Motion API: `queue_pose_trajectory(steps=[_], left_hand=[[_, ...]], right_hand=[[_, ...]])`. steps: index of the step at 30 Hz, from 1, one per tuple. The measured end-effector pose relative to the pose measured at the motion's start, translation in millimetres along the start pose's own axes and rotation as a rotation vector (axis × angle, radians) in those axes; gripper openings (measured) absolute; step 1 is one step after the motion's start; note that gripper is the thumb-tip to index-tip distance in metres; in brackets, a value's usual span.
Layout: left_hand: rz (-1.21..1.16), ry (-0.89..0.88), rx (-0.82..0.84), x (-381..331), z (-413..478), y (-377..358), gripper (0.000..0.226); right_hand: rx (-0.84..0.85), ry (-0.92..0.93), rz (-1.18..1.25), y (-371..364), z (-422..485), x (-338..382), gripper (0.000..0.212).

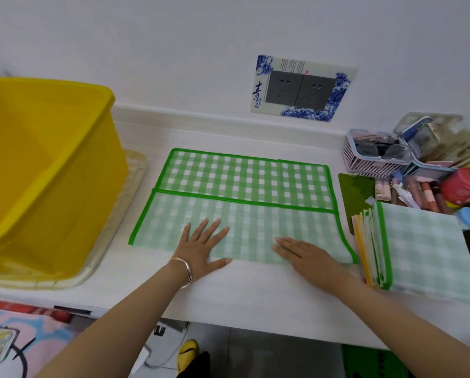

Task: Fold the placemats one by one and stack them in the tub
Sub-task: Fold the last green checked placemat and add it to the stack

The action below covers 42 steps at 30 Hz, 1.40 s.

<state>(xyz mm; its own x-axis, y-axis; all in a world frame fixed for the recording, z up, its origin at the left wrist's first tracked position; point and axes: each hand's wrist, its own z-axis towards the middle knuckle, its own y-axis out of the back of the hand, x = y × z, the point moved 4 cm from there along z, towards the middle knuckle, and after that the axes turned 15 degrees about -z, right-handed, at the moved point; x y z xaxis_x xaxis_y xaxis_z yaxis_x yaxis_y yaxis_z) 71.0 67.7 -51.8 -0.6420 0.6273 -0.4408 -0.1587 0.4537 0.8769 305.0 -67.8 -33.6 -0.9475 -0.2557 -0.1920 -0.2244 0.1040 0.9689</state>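
A green-checked placemat [244, 184] with a bright green border lies on the white counter, its near part folded over so the pale underside faces up. My left hand [203, 246] presses flat on that folded flap at its near edge, fingers spread. My right hand [304, 253] lies flat on the flap further right. A stack of several more placemats [419, 249] sits at the right, pale green check on top. The yellow tub [51, 165] stands at the left and looks empty in the part I see.
The tub rests on a cream tray [113, 241]. A pink basket [375, 159] and a clutter of small bottles and containers [432, 186] crowd the back right. A wall socket plate [302, 88] is behind the mat. The counter's front edge runs just below my wrists.
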Motion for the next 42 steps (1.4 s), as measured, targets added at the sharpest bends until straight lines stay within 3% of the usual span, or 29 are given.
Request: queue_pose_trajectory(steps=[5,11,16,20,24,26,29,32,36,38,42], left_hand=[[-0.006,-0.012,0.015,3,0,2,0.091],[0.014,-0.01,0.066,3,2,10,0.099],[-0.138,0.005,0.134,1,6,34,0.048],[-0.197,0.098,0.113,-2,11,62,0.031],[-0.313,0.132,0.112,-2,15,85,0.05],[-0.345,0.122,0.107,-3,18,97,0.056],[-0.244,0.112,0.053,-11,21,119,0.048],[-0.102,0.106,-0.077,-20,26,141,0.036],[-0.186,-0.124,-0.424,-24,34,147,0.066],[-0.178,-0.185,-0.462,-24,39,140,0.066],[-0.004,-0.199,-0.437,-27,50,118,0.057]], right_hand=[[-0.045,-0.101,0.135,11,-1,-6,0.046],[0.123,-0.194,0.443,15,3,-22,0.037],[0.223,-0.297,0.65,24,9,-37,0.028],[0.274,-0.267,0.791,46,12,-41,0.043],[0.374,-0.223,0.808,74,13,-46,0.023],[0.406,-0.169,0.839,87,17,-48,0.028],[0.433,-0.178,0.821,100,25,-57,0.005],[0.373,-0.228,0.771,109,38,-74,0.014],[0.281,-0.254,0.705,117,58,-91,0.009],[0.229,-0.287,0.689,111,71,-99,0.004],[0.194,-0.38,0.631,93,93,-109,0.024]])
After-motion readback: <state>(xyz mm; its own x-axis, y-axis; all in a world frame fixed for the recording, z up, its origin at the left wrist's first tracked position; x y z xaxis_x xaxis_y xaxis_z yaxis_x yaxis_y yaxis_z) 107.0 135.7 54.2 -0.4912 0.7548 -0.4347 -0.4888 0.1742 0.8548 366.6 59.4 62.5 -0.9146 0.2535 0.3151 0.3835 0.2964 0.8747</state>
